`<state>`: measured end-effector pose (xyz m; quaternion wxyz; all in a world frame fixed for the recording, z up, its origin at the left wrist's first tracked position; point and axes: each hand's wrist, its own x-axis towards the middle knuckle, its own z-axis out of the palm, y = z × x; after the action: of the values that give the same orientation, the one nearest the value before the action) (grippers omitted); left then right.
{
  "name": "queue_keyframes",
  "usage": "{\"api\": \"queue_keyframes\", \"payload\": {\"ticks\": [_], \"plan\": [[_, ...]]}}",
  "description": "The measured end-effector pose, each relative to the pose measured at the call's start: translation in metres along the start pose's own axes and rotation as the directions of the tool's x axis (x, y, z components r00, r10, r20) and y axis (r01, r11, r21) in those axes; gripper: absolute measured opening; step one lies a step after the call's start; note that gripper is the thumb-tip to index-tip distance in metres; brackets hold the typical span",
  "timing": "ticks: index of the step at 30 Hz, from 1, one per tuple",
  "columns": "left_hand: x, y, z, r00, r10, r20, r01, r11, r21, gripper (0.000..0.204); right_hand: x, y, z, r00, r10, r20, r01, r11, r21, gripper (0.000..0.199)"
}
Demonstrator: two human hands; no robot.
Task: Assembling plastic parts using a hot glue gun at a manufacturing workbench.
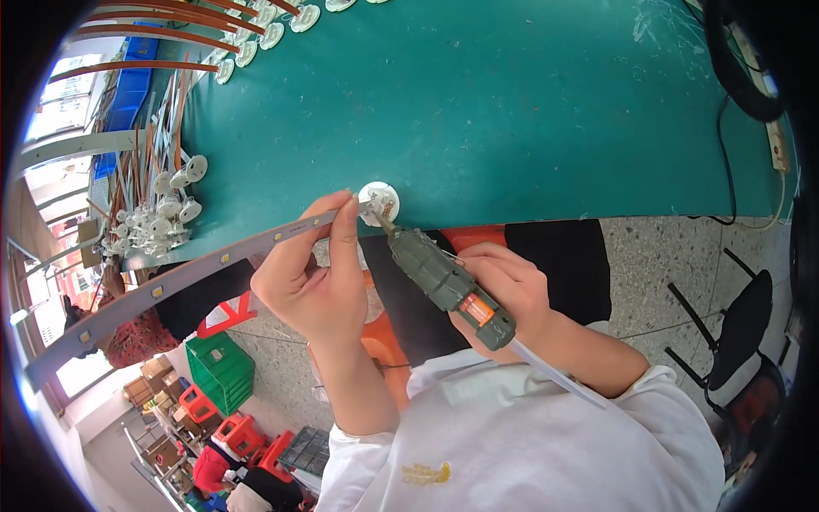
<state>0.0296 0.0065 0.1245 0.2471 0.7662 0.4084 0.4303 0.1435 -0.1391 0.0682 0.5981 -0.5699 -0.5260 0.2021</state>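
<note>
My left hand (311,277) pinches a long pale LED strip (192,275) between thumb and fingers, close to one end. From there the strip runs down and away to the left, with square yellow LEDs spaced along it. Its pinched end meets a small round white cap (386,194) near the front edge of the green table. My right hand (512,294) is closed around a dark green hot glue gun (435,271), whose tip reaches the cap beside the strip end. Out of the gun's rear sticks a whitish glue stick (559,373).
Brown strips (162,32) with round white bases stand in rows at the table's far left. A bundle of white-capped strips (158,213) lies over its left edge. A power strip (778,145) lines the right edge. A black chair (740,337) and green crate (219,373) stand below.
</note>
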Motion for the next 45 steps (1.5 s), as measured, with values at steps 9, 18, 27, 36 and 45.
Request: {"api": "queue_keyframes", "payload": {"ticks": [9, 18, 27, 36, 45], "plan": [[0.004, -0.002, -0.002, 0.996, -0.052, 0.073, 0.051, 0.999, 0.015, 0.010, 0.000, -0.001, -0.002, 0.999, 0.041, 0.033, -0.040, 0.999, -0.009, 0.038], [0.007, -0.006, -0.003, 0.996, -0.004, 0.092, 0.008, 0.999, -0.040, 0.011, 0.013, -0.011, -0.009, 0.998, 0.060, 0.026, -0.059, 0.998, -0.037, 0.026], [0.009, -0.004, -0.004, 0.994, 0.033, 0.105, -0.028, 0.998, -0.049, 0.012, 0.015, -0.008, -0.017, 0.994, 0.094, 0.048, -0.087, 0.988, -0.126, 0.021], [0.020, 0.010, -0.017, 0.967, 0.110, 0.230, -0.114, 0.993, 0.006, 0.012, 0.015, -0.007, -0.016, 0.995, 0.080, 0.060, -0.071, 0.986, -0.148, 0.022], [0.024, 0.017, -0.025, 0.939, 0.193, 0.285, -0.243, 0.958, 0.151, 0.015, 0.013, -0.004, -0.013, 1.000, 0.026, 0.012, -0.025, 0.993, -0.116, 0.025]]}}
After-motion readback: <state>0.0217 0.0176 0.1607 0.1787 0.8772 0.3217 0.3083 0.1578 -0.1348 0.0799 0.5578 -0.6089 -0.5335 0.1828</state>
